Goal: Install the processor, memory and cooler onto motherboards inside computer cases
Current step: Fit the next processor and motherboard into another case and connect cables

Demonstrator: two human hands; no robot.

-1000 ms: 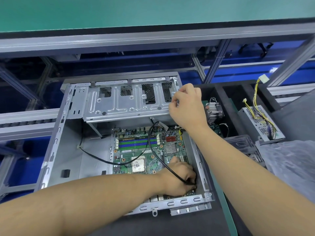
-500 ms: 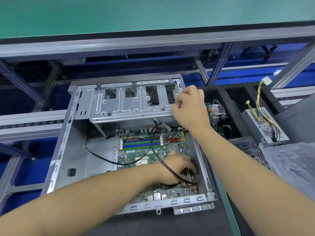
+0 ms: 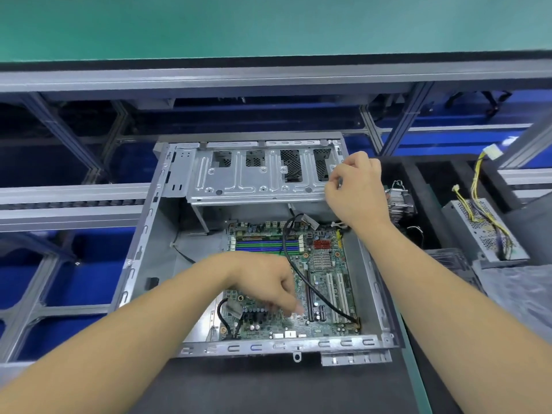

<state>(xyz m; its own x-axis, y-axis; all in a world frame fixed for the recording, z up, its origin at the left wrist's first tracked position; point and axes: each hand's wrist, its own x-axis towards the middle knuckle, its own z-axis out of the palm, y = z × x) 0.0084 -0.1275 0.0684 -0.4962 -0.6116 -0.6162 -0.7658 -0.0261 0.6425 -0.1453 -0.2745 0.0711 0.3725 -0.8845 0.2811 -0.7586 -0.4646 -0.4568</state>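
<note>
Inside the open computer case (image 3: 140,243), lying on its side on the dark bench, the motherboard (image 3: 325,276) sits flat against the floor of the chassis, its blue and green memory slots (image 3: 265,245) toward the far end and white expansion slots (image 3: 340,291) toward the right. The left hand (image 3: 265,282) hovers low over the middle of the board, covering the area around the processor socket. Its fingers are curled downward and bunched loosely, fingertips (image 3: 295,307) pointing at the board near the black slots; the tips are blurred, so I cannot tell whether they touch the board or pinch anything.

The right hand (image 3: 355,189) is at the right end of the grey metal drive cage (image 3: 260,177) that spans the far part of the case. It is closed into a loose fist, thumb and forefinger pressed on the cage's edge, gripping it.

A black cable (image 3: 291,261) loops from the top of the board and runs diagonally down to its lower right corner, passing just right of the left hand. Beyond the case, to the right, a finned cooler (image 3: 398,201) rests in a black foam tray (image 3: 433,210), and a power supply (image 3: 484,231) with yellow wires lies further right.
</note>
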